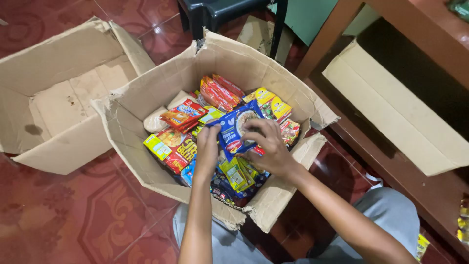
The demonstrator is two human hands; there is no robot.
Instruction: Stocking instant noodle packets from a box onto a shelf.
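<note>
Two hands lift blue noodle packet (234, 128): left hand (207, 151) and right hand (268, 146) pinch opposite ends above carton (146, 93), keeping it level.

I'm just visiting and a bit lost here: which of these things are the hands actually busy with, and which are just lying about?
In use:
- left hand and right hand, both gripping the blue packet
- the open carton full of snack packets

Lying about:
- empty carton
- flat carton under the wooden bench
- dark chair

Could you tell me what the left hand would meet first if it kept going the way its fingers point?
Probably the blue packet that the left hand already grips; past it lie red packets, then the box wall. Depth is unclear.
</note>
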